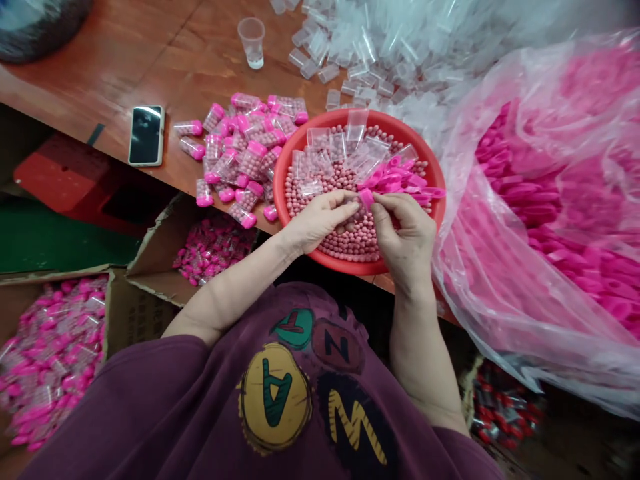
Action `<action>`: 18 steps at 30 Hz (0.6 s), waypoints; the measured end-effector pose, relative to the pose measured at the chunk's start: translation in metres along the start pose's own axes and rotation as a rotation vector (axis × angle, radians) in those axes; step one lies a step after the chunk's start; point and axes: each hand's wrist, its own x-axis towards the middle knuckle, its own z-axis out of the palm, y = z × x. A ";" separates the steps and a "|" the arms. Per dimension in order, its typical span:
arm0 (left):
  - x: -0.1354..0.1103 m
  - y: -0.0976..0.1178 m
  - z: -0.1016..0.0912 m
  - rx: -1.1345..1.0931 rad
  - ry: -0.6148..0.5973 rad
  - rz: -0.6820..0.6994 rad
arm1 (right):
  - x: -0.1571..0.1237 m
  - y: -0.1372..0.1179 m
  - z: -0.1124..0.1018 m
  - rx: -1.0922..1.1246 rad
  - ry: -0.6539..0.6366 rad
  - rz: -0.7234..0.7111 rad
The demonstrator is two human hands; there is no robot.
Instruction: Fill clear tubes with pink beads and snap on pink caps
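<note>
Over the front of a red basin (pixel 436 152), my two hands meet at one small container. My left hand (pixel 320 217) is closed around its clear tube, which the fingers mostly hide. At the tube's end sits a pink cap (pixel 367 199), pinched by the fingers of my right hand (pixel 404 227). Pink beads (pixel 345 245) fill much of the basin. On the beads rest several clear open tubes (pixel 327 152) and a heap of loose pink caps (pixel 397 175). Left of the basin lies a pile of capped tubes with beads inside (pixel 250 159).
Clear tubes (pixel 370 47) are heaped at the back. A large plastic bag of pink caps (pixel 545 193) stands on the right. A phone (pixel 146 136) and plastic cup (pixel 252 44) are on the table. Below left, cardboard boxes (pixel 135 303) hold many capped tubes.
</note>
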 end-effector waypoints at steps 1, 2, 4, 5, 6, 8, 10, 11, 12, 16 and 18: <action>0.000 -0.001 0.000 0.025 0.003 0.034 | 0.000 0.000 -0.001 -0.021 -0.017 -0.014; -0.001 -0.002 0.001 0.049 0.008 0.066 | 0.000 0.000 -0.002 -0.042 -0.039 -0.024; -0.001 -0.003 0.002 0.092 0.017 0.105 | 0.000 0.000 -0.004 -0.076 -0.078 -0.038; -0.001 -0.003 0.003 0.111 0.018 0.112 | 0.001 -0.001 -0.006 -0.089 -0.094 -0.044; -0.001 -0.003 0.003 0.130 0.019 0.115 | 0.001 -0.001 -0.009 -0.099 -0.116 -0.045; -0.002 -0.001 0.004 0.158 0.017 0.111 | 0.003 -0.003 -0.017 -0.109 -0.173 -0.039; -0.003 0.000 0.004 0.170 0.013 0.099 | 0.003 -0.004 -0.026 -0.096 -0.251 -0.026; -0.004 0.001 0.004 0.171 0.010 0.093 | 0.002 -0.003 -0.029 -0.070 -0.285 -0.013; -0.005 0.002 0.004 0.171 0.004 0.087 | 0.001 -0.002 -0.031 -0.023 -0.293 0.009; -0.008 0.001 0.002 0.203 -0.008 0.111 | -0.006 0.006 -0.021 0.165 -0.087 0.117; -0.007 -0.001 0.002 0.230 0.004 0.145 | -0.010 0.004 -0.012 0.128 -0.018 0.125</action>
